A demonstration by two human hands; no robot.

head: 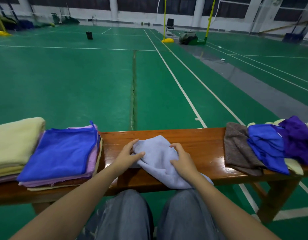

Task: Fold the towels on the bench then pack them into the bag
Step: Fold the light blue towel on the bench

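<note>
A crumpled pale lavender-blue towel lies on the middle of the wooden bench, one end hanging over the near edge. My left hand pinches its left edge between thumb and fingers. My right hand grips its right side with curled fingers. To the left stands a stack of folded towels topped by a blue one, beside a folded pale yellow pile. On the right lies an unfolded heap: a brown towel, a blue one, a purple one. No bag is in view.
My knees in grey jeans sit just before the bench's near edge. Beyond the bench stretches a green court floor with white lines. Far off stand yellow net posts, a chair and a dark bin.
</note>
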